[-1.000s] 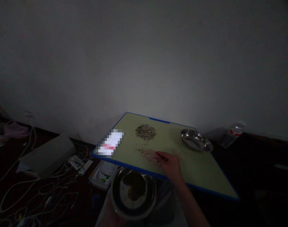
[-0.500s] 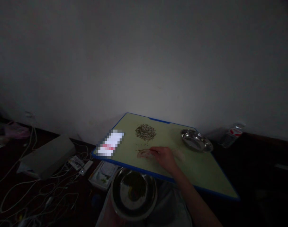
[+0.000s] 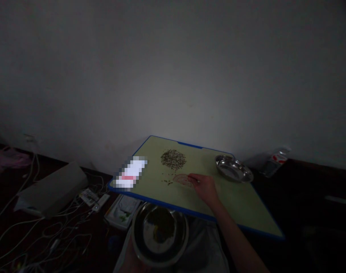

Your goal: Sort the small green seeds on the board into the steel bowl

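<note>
The scene is dim. My right hand rests on a green board with a blue rim, fingers drawn together at a few loose seeds below a pile of small dark seeds. What the fingertips pinch is too small to make out. My left hand is mostly hidden under a steel bowl that it holds below the board's near edge; the bowl has some dark seeds in it.
A shallow steel plate sits at the board's far right corner. A blurred white card lies at its left edge. A plastic bottle lies right of the board. Cables and a grey box cover the floor at left.
My right hand has swept left and then slightly farther up the board toward the seed pile. The bowl in my left hand has stayed in place.
</note>
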Demonstrator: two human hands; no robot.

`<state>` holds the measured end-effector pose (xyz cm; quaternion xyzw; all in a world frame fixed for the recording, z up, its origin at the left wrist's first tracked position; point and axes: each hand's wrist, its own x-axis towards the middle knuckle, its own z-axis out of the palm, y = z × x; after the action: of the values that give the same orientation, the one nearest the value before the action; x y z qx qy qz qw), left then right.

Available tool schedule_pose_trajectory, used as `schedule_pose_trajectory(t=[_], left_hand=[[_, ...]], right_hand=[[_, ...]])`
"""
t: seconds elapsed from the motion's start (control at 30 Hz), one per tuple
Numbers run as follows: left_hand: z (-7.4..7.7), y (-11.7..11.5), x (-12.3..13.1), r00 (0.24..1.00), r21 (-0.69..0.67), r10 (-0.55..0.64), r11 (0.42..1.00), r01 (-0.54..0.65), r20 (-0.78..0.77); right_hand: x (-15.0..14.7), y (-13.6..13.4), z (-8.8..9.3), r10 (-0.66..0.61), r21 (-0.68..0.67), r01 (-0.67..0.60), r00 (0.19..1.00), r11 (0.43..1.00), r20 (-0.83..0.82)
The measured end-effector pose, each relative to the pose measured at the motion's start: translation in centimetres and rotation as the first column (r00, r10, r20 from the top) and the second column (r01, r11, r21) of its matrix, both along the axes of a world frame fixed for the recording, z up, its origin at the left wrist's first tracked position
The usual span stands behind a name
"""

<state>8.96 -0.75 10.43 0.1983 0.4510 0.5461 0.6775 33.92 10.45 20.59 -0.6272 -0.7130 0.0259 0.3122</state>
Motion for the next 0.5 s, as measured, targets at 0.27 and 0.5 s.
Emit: schedule_pose_trajectory(t=[0.27,0.5], left_hand=[[0.9,-0.2,0.1,0.998,-0.065,0.013,0.998,-0.009,0.065],[-0.5,-0.1,-0.4,0.999,-0.025,0.037,0.999,-0.037,0.012]], right_hand=[[-0.5,0.9,-0.3,0.071,0.030,-0.072,0.997,0.997,0.034],[-0.7,1.1,-0.3,0.112,-0.007,-0.112,0.994,0.994,0.002]])
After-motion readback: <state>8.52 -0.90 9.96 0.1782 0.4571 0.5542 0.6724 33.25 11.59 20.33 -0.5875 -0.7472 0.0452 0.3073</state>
